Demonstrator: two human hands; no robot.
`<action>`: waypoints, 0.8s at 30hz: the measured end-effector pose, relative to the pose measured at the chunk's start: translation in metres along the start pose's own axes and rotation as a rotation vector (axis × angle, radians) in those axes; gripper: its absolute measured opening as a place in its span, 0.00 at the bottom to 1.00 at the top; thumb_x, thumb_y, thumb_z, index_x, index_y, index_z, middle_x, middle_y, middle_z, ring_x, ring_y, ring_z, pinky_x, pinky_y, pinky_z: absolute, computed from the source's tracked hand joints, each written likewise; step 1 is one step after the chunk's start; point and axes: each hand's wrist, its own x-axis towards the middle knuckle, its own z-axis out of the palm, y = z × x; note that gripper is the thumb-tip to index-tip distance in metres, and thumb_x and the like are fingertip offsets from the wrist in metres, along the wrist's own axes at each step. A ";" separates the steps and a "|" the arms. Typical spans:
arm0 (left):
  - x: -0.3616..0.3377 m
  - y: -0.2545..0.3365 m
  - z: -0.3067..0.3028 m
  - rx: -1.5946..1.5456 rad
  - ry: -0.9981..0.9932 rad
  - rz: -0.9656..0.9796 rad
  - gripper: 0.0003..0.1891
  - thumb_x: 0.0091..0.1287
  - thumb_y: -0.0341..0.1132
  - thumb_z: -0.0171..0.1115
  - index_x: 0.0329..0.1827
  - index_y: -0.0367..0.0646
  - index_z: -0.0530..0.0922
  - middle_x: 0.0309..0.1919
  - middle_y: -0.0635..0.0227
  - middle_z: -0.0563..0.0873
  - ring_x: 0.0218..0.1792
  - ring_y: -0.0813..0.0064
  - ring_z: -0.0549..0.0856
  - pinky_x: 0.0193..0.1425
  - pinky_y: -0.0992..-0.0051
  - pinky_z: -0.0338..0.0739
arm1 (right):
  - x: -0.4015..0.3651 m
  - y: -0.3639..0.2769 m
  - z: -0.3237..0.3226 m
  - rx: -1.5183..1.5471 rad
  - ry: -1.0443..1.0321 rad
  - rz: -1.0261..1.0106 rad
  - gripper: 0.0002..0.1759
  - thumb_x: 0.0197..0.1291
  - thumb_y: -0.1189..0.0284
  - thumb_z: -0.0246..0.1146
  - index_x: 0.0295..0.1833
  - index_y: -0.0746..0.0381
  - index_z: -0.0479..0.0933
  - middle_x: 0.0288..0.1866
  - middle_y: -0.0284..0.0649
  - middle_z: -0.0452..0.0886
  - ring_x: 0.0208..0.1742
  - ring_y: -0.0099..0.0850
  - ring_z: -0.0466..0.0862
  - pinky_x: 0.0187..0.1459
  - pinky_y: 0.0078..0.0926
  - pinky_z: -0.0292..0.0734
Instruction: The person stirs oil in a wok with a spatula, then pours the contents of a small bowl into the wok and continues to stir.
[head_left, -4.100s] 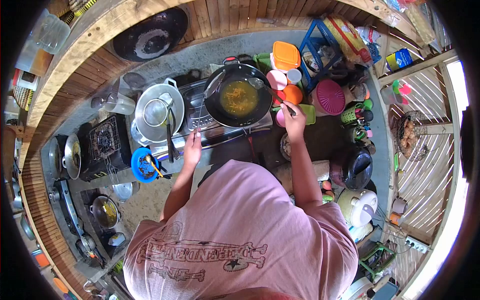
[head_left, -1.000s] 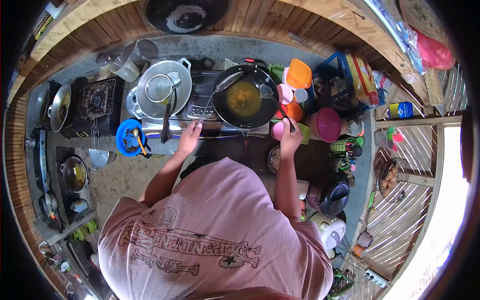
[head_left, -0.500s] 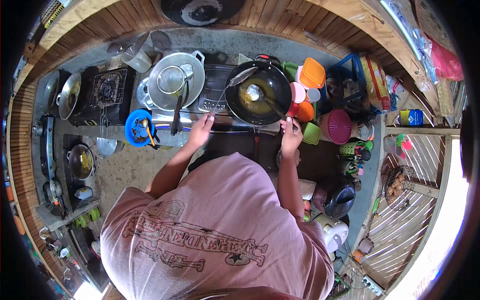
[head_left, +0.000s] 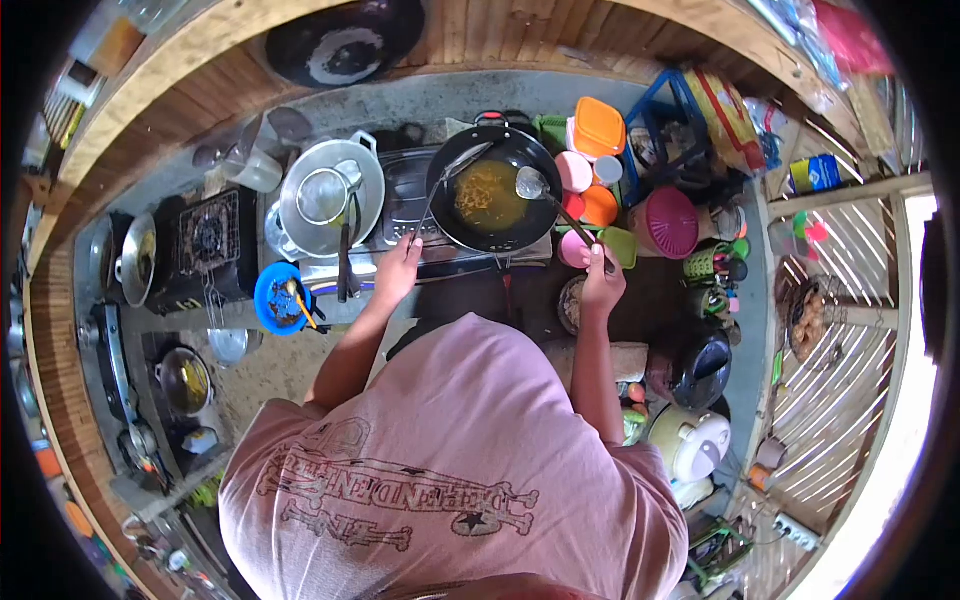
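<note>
My left hand (head_left: pixel 399 268) is closed round the thin handle of a metal skimmer (head_left: pixel 467 158), whose head rests at the left side of the black wok (head_left: pixel 490 235). My right hand (head_left: pixel 602 280) grips the dark handle of a spatula (head_left: pixel 532 184); its metal head is at the wok's right inner side. Yellowish oil lies in the wok with a clump of golden food (head_left: pixel 482 190) in it, left of the spatula head. The wok sits on the stove (head_left: pixel 412 185).
Left of the wok are a silver pot (head_left: pixel 294 208) holding a strainer (head_left: pixel 322 196) and a blue bowl (head_left: pixel 270 318) with a spoon. Stacked containers (head_left: pixel 600 128) and a pink lidded tub (head_left: pixel 668 222) stand on the right. A grill burner (head_left: pixel 209 232) is farther left.
The spatula head has moved right within the wok, away from its middle, and the golden clump now shows. My right hand has shifted right and slightly down. The camera view has tilted.
</note>
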 end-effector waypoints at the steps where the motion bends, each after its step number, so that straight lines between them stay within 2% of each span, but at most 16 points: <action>1: 0.002 -0.002 0.003 0.003 0.026 0.017 0.28 0.83 0.53 0.49 0.70 0.40 0.78 0.52 0.40 0.88 0.56 0.38 0.86 0.61 0.53 0.78 | -0.001 0.001 -0.001 0.023 0.000 -0.002 0.16 0.77 0.67 0.65 0.57 0.71 0.85 0.41 0.39 0.92 0.39 0.20 0.85 0.45 0.21 0.79; 2: 0.003 -0.005 0.006 0.005 0.051 0.035 0.26 0.83 0.52 0.51 0.69 0.41 0.79 0.50 0.41 0.88 0.54 0.39 0.87 0.58 0.56 0.79 | -0.001 0.007 -0.003 0.029 0.023 0.004 0.16 0.77 0.67 0.65 0.57 0.71 0.85 0.41 0.39 0.92 0.39 0.20 0.85 0.45 0.21 0.79; 4: 0.004 -0.010 0.011 0.017 0.043 0.062 0.26 0.83 0.52 0.50 0.70 0.41 0.79 0.49 0.41 0.89 0.54 0.41 0.87 0.58 0.57 0.79 | -0.001 0.011 -0.005 -0.109 -0.006 -0.118 0.16 0.75 0.70 0.66 0.59 0.71 0.85 0.43 0.39 0.92 0.40 0.20 0.86 0.48 0.22 0.81; 5: 0.005 -0.014 0.013 0.004 0.046 0.063 0.26 0.83 0.52 0.50 0.70 0.41 0.79 0.49 0.41 0.89 0.53 0.41 0.88 0.58 0.57 0.79 | -0.003 0.012 -0.008 -0.096 -0.013 -0.060 0.15 0.72 0.68 0.69 0.56 0.69 0.87 0.45 0.41 0.93 0.47 0.25 0.89 0.54 0.26 0.82; 8: 0.003 -0.014 0.010 -0.014 0.019 0.058 0.26 0.83 0.52 0.50 0.70 0.41 0.78 0.48 0.43 0.89 0.51 0.45 0.88 0.58 0.60 0.78 | -0.009 0.006 -0.006 -0.073 -0.013 0.013 0.15 0.72 0.68 0.69 0.55 0.68 0.87 0.44 0.40 0.93 0.47 0.24 0.89 0.55 0.25 0.81; 10: 0.003 -0.013 0.007 -0.075 -0.043 -0.028 0.26 0.83 0.52 0.50 0.71 0.42 0.79 0.39 0.50 0.89 0.40 0.56 0.88 0.49 0.62 0.80 | -0.008 0.010 -0.008 -0.108 0.000 0.008 0.15 0.71 0.68 0.69 0.55 0.68 0.87 0.43 0.39 0.93 0.46 0.24 0.89 0.55 0.24 0.80; 11: 0.001 -0.013 0.005 -0.090 -0.075 -0.053 0.29 0.83 0.54 0.48 0.72 0.39 0.77 0.51 0.38 0.87 0.56 0.37 0.86 0.60 0.55 0.78 | -0.008 0.011 -0.009 -0.124 -0.020 0.001 0.15 0.71 0.68 0.70 0.55 0.67 0.87 0.42 0.39 0.93 0.46 0.24 0.89 0.54 0.25 0.81; 15: -0.003 -0.020 0.002 -0.043 0.000 0.017 0.28 0.83 0.53 0.49 0.72 0.39 0.77 0.51 0.39 0.88 0.55 0.37 0.86 0.60 0.55 0.79 | -0.013 0.000 -0.008 -0.184 -0.036 -0.038 0.15 0.68 0.67 0.72 0.54 0.66 0.88 0.43 0.42 0.93 0.46 0.28 0.90 0.53 0.27 0.82; 17: 0.003 -0.046 0.011 -0.080 0.061 0.048 0.25 0.83 0.51 0.53 0.71 0.43 0.79 0.25 0.65 0.79 0.25 0.74 0.78 0.32 0.68 0.73 | -0.008 0.013 -0.009 -0.195 -0.043 -0.071 0.15 0.67 0.67 0.73 0.53 0.66 0.88 0.44 0.44 0.93 0.46 0.30 0.91 0.53 0.29 0.82; 18: 0.004 -0.050 0.013 -0.080 0.060 0.046 0.25 0.83 0.51 0.53 0.71 0.43 0.79 0.25 0.65 0.79 0.25 0.74 0.78 0.32 0.68 0.73 | -0.007 0.011 -0.007 -0.206 -0.053 -0.104 0.16 0.66 0.67 0.74 0.53 0.66 0.88 0.45 0.47 0.92 0.46 0.33 0.91 0.53 0.30 0.82; 20: 0.007 -0.057 0.018 -0.035 0.252 0.324 0.25 0.83 0.51 0.53 0.72 0.44 0.79 0.25 0.65 0.78 0.24 0.74 0.77 0.32 0.68 0.73 | -0.001 0.006 -0.008 -0.241 -0.068 -0.154 0.16 0.65 0.66 0.75 0.52 0.66 0.88 0.44 0.49 0.92 0.45 0.37 0.91 0.53 0.32 0.83; 21: 0.006 -0.053 0.016 -0.037 0.254 0.320 0.25 0.83 0.51 0.53 0.72 0.44 0.79 0.25 0.65 0.78 0.24 0.74 0.77 0.32 0.68 0.73 | 0.001 -0.003 -0.007 -0.274 -0.082 -0.200 0.17 0.64 0.66 0.76 0.51 0.66 0.89 0.44 0.50 0.91 0.45 0.40 0.91 0.52 0.34 0.83; 22: 0.005 -0.050 0.012 -0.066 0.168 0.201 0.25 0.83 0.51 0.53 0.72 0.44 0.79 0.25 0.66 0.78 0.24 0.74 0.77 0.31 0.68 0.72 | 0.005 -0.010 -0.006 -0.276 -0.087 -0.202 0.17 0.64 0.66 0.76 0.51 0.66 0.89 0.44 0.50 0.91 0.45 0.40 0.91 0.52 0.34 0.83; 23: 0.004 -0.047 0.009 -0.096 0.082 0.082 0.25 0.83 0.51 0.52 0.72 0.45 0.78 0.25 0.66 0.78 0.24 0.74 0.77 0.31 0.68 0.72 | 0.010 -0.018 -0.006 -0.339 -0.107 -0.293 0.18 0.63 0.64 0.77 0.50 0.66 0.89 0.43 0.51 0.91 0.44 0.42 0.91 0.51 0.35 0.83; 24: 0.001 -0.036 0.003 -0.099 0.086 0.078 0.25 0.83 0.51 0.52 0.72 0.45 0.78 0.25 0.66 0.78 0.24 0.74 0.77 0.31 0.68 0.72 | 0.014 -0.024 -0.005 -0.402 -0.128 -0.384 0.19 0.62 0.62 0.77 0.49 0.67 0.89 0.42 0.51 0.91 0.42 0.44 0.90 0.50 0.37 0.83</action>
